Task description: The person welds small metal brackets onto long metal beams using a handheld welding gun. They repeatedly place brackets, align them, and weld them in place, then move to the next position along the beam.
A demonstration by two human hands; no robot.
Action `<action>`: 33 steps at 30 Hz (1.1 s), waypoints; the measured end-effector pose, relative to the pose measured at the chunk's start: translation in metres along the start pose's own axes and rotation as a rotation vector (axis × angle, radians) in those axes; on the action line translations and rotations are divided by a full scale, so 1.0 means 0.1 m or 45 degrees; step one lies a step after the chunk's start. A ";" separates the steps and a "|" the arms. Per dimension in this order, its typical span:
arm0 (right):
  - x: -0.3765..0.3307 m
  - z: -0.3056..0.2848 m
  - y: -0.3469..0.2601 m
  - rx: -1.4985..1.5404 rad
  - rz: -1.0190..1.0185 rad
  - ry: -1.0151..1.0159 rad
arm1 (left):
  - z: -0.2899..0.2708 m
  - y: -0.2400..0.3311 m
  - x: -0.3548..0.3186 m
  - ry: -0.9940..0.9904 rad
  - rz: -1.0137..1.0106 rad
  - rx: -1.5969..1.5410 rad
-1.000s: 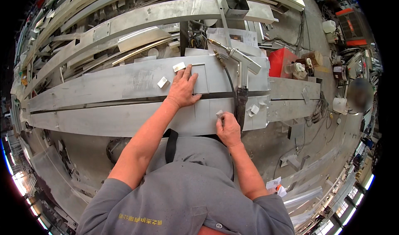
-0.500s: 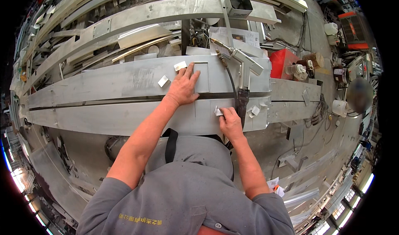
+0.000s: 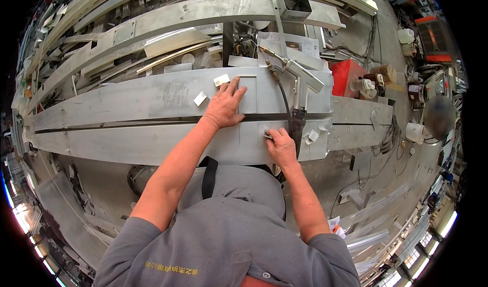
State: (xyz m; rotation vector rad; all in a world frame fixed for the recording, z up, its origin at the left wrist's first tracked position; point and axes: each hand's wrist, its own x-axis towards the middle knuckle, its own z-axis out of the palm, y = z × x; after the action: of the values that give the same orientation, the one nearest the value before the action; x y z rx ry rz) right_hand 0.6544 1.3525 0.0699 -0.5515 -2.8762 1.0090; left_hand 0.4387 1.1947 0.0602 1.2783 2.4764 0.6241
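Two long grey metal beams lie side by side before me, a far beam (image 3: 152, 91) and a near beam (image 3: 127, 147), with a dark gap between them. My left hand (image 3: 225, 105) rests on the far beam with its fingers spread, beside a rectangular outline in the surface. Two small metal pieces (image 3: 201, 98) lie close to that hand. Over the near beam, my right hand (image 3: 280, 146) pinches a small metal piece (image 3: 267, 133), partly hidden by the fingers. Other small bent metal pieces (image 3: 312, 135) lie right of it.
A silver gun-like tool (image 3: 305, 77) lies across the beams, its dark hose passing just right of my right hand. Beyond are a red box (image 3: 347, 77), papers (image 3: 300, 44) and stacked metal profiles (image 3: 203, 13). A white bucket (image 3: 415, 131) stands on the floor at right.
The small metal piece in my right hand has tilted, and the fingers have shifted slightly around it. My left hand stays on the far beam.
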 end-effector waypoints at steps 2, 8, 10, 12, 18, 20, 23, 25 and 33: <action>0.00 -0.01 -0.02 -0.027 0.010 -0.025 | 0.00 0.02 0.00 0.007 -0.005 -0.001; 0.09 -0.01 -0.06 0.107 -0.088 0.011 | 0.02 0.00 0.00 0.022 0.000 -0.005; 0.20 -0.02 -0.11 0.123 -0.093 -0.011 | 0.03 -0.01 -0.01 0.027 0.002 -0.006; 0.36 -0.04 -0.21 0.116 -0.149 0.023 | 0.03 -0.02 -0.01 0.028 0.007 -0.007; 0.86 0.17 -0.28 0.001 -0.263 0.053 | 0.03 -0.04 -0.01 0.059 0.008 -0.036; 0.89 0.19 -0.25 -0.029 -0.267 -0.036 | 0.04 -0.04 -0.02 0.060 0.002 -0.044; 0.92 0.16 -0.20 -0.032 -0.271 -0.164 | 0.05 -0.04 -0.03 0.052 -0.007 -0.053; 0.93 0.14 -0.17 -0.021 -0.285 -0.218 | 0.05 -0.05 -0.03 0.053 -0.006 -0.055; 0.96 0.15 -0.17 -0.032 -0.309 -0.201 | 0.08 -0.06 -0.03 0.061 0.000 -0.050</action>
State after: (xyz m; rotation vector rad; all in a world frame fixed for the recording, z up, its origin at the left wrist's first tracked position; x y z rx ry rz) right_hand 0.5571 1.3649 0.0613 -0.1218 -2.9985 1.0205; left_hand 0.4394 1.1908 0.0504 1.2635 2.4895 0.7084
